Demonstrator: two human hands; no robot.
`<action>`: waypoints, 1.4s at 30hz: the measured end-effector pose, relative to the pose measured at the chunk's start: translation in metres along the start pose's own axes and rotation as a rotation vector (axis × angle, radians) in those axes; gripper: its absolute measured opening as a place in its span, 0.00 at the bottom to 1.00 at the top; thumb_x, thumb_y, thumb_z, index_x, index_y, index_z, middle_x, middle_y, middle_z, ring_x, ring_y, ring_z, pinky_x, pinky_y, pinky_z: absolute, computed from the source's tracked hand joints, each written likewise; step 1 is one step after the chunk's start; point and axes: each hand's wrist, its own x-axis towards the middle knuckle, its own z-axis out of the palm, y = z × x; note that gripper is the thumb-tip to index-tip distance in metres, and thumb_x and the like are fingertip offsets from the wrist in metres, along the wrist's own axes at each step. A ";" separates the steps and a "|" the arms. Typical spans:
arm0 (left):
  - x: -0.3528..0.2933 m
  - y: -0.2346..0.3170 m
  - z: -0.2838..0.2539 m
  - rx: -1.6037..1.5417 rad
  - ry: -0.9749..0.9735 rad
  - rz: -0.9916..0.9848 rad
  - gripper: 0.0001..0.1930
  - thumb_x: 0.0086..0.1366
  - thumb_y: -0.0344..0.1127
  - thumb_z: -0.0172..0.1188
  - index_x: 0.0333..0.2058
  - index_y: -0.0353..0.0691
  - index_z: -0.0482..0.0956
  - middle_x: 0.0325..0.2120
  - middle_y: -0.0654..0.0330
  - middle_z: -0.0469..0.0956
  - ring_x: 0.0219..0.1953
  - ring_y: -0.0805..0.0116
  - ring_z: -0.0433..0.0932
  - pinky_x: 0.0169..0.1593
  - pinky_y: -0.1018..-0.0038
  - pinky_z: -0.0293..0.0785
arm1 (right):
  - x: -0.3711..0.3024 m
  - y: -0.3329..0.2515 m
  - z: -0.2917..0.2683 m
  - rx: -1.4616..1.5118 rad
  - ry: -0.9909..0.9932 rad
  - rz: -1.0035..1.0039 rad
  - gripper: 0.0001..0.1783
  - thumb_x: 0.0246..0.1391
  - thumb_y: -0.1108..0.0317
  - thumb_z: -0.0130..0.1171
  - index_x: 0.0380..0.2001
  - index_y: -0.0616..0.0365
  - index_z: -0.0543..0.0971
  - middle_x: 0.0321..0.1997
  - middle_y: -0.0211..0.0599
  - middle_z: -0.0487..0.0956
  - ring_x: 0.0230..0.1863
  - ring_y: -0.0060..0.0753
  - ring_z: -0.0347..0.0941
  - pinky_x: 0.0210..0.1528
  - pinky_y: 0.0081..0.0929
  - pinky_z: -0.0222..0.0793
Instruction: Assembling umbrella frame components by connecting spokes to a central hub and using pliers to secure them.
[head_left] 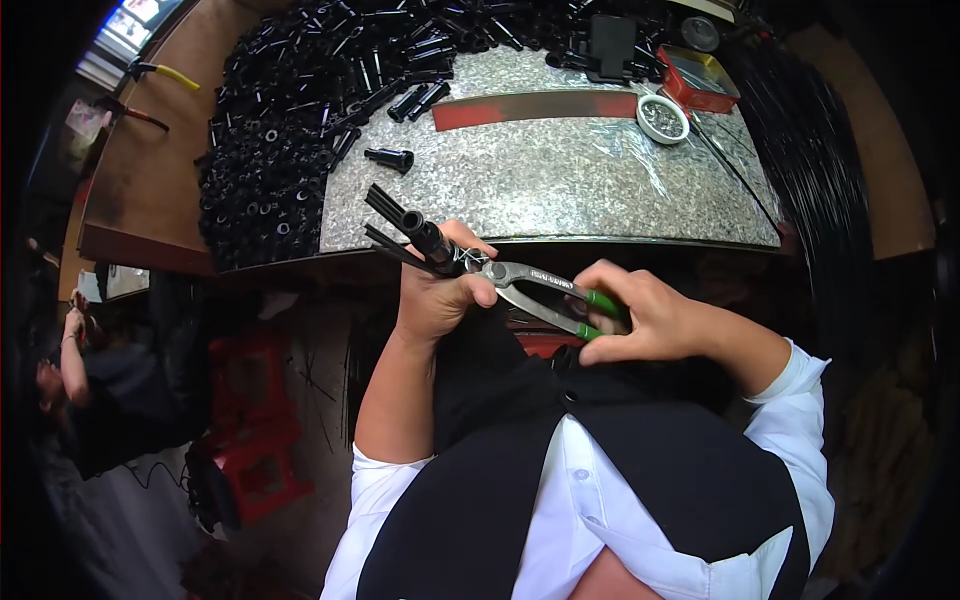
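Observation:
My left hand point(445, 285) is closed around a black tubular part point(428, 240) and several thin black strips point(385, 208) that stick out to the left. A tangle of thin silvery wire point(468, 256) shows at the near end of the part. Against that wire sit the jaws of a pair of end-cutting pincers point(535, 279); whether they bite it I cannot tell. My right hand point(640, 315) grips the pincers by their green handles, which are spread apart. On the speckled tabletop point(520, 195) just beyond, one loose black tubular part point(390, 159) lies on its side.
Black tubular parts point(290, 120) heap up at the back and left. A worn red strip point(535, 109) lies near a white bowl of small metal bits point(663, 120) and a red tin point(697, 78). Long black rods point(800, 130) hang at right. Another person point(110, 390) sits at left beside red stools point(255, 430).

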 end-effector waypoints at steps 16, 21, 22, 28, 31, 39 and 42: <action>0.003 -0.006 -0.002 0.038 -0.041 0.036 0.22 0.39 0.42 0.77 0.28 0.36 0.76 0.24 0.68 0.72 0.29 0.80 0.68 0.33 0.82 0.61 | 0.009 0.018 -0.007 -0.385 0.151 -0.110 0.25 0.48 0.60 0.61 0.46 0.62 0.68 0.31 0.42 0.73 0.35 0.41 0.73 0.37 0.33 0.68; 0.005 -0.008 -0.002 -0.159 -0.062 -0.108 0.39 0.32 0.50 0.79 0.39 0.36 0.67 0.20 0.72 0.68 0.23 0.85 0.65 0.28 0.87 0.59 | 0.011 0.018 -0.021 -0.247 -0.006 0.002 0.24 0.55 0.56 0.55 0.48 0.62 0.71 0.29 0.39 0.75 0.30 0.33 0.72 0.33 0.28 0.68; 0.005 -0.007 -0.002 -0.179 -0.089 -0.116 0.41 0.31 0.52 0.78 0.40 0.36 0.65 0.18 0.74 0.67 0.22 0.86 0.64 0.28 0.88 0.58 | 0.012 0.007 -0.027 0.142 -0.325 0.249 0.23 0.56 0.55 0.55 0.46 0.62 0.73 0.25 0.34 0.74 0.27 0.27 0.72 0.31 0.24 0.67; 0.005 -0.014 0.003 -0.065 -0.041 -0.062 0.43 0.29 0.55 0.77 0.39 0.36 0.63 0.16 0.75 0.64 0.21 0.87 0.61 0.27 0.88 0.56 | 0.009 0.011 -0.036 -0.201 -0.164 -0.007 0.24 0.59 0.54 0.51 0.50 0.62 0.69 0.32 0.43 0.76 0.37 0.43 0.75 0.40 0.37 0.67; 0.003 -0.016 0.008 -0.031 0.017 -0.012 0.42 0.30 0.52 0.78 0.38 0.37 0.61 0.16 0.75 0.63 0.21 0.87 0.60 0.27 0.87 0.55 | 0.012 -0.003 -0.029 -0.478 0.017 0.044 0.20 0.58 0.52 0.52 0.38 0.61 0.70 0.31 0.50 0.77 0.37 0.54 0.74 0.39 0.44 0.67; -0.003 -0.020 0.012 0.040 0.130 0.094 0.41 0.30 0.55 0.76 0.37 0.39 0.61 0.19 0.74 0.60 0.23 0.82 0.60 0.30 0.84 0.57 | 0.014 0.014 -0.010 -0.265 0.032 0.074 0.20 0.55 0.52 0.56 0.32 0.61 0.72 0.20 0.47 0.76 0.25 0.53 0.74 0.29 0.41 0.67; -0.005 -0.013 0.009 0.050 0.075 0.029 0.41 0.29 0.58 0.73 0.36 0.39 0.61 0.18 0.74 0.60 0.23 0.82 0.60 0.31 0.84 0.59 | 0.011 0.012 -0.009 -0.236 0.030 0.085 0.20 0.55 0.52 0.57 0.32 0.61 0.72 0.20 0.46 0.75 0.25 0.52 0.74 0.29 0.41 0.67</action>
